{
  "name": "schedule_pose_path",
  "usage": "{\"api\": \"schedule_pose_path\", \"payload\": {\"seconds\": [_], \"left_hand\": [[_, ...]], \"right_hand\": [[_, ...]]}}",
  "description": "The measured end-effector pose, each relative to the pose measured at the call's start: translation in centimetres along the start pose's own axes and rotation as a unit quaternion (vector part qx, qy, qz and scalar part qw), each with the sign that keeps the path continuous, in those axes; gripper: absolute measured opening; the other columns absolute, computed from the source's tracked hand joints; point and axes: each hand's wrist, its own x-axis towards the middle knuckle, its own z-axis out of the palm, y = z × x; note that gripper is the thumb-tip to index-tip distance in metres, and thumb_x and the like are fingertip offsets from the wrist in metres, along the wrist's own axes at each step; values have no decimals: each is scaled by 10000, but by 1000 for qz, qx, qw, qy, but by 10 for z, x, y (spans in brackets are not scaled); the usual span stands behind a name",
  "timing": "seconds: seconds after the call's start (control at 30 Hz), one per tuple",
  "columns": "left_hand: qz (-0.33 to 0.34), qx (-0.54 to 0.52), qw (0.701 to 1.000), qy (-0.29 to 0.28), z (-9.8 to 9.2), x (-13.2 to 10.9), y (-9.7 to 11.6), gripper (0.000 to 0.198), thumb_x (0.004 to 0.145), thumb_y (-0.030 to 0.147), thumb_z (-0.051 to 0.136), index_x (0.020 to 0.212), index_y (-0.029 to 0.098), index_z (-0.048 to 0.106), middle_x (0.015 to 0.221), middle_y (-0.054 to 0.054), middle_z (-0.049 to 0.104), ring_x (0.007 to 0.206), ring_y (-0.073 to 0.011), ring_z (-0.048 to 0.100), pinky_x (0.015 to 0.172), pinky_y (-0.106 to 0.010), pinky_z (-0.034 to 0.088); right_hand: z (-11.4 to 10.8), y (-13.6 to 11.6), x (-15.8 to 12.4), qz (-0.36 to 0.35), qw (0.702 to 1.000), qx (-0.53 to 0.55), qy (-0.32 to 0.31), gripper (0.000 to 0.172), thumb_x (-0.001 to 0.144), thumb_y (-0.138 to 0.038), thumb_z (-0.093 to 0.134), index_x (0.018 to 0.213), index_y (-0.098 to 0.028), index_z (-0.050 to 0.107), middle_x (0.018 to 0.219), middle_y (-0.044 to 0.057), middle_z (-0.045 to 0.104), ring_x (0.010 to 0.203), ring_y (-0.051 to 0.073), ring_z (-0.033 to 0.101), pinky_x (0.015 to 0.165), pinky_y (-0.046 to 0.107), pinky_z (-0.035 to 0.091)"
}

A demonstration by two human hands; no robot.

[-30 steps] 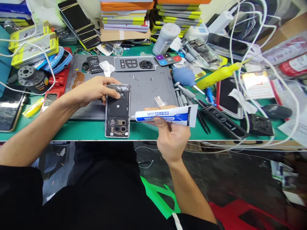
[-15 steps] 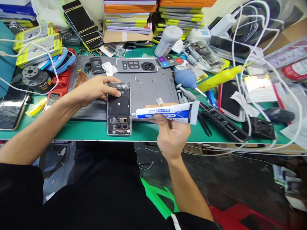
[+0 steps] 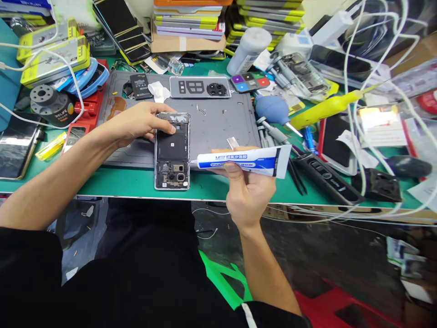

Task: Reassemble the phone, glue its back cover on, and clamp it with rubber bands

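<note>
Well, I see the right hand point(image 3: 251, 193) curled round a tube point(image 3: 256, 160), tip by the opened phone point(image 3: 172, 148) near the desk point(image 3: 119, 183) edge; the left hand point(image 3: 146, 122) pinches it; farther off, a back cover point(image 3: 196, 88) lies on the mat point(image 3: 235, 118), not on yet

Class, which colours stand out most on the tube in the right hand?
The tube is mostly white and blue, seen best in the head view.

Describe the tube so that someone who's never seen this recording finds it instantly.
Along the near edge of the green table, find the right hand. It grips the tube crosswise, nozzle toward the opened phone. Unlike the black handheld tool to its right, the tube has a white-and-blue printed body.
</note>
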Motion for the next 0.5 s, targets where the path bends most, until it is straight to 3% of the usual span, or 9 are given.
{"api": "schedule_pose_path", "payload": {"seconds": [0.5], "left_hand": [[13,-31,999,6,1,4,-4,381,680,172,914,1051,176,827,899,-58,755,713,-137,653,629,-244,514]], "right_hand": [[-6,3,-5,-6,1000,-10,-5,223,1025,-346,734,1222,-250,775,1101,54,845,1035,254,841,841,390,767]]}}
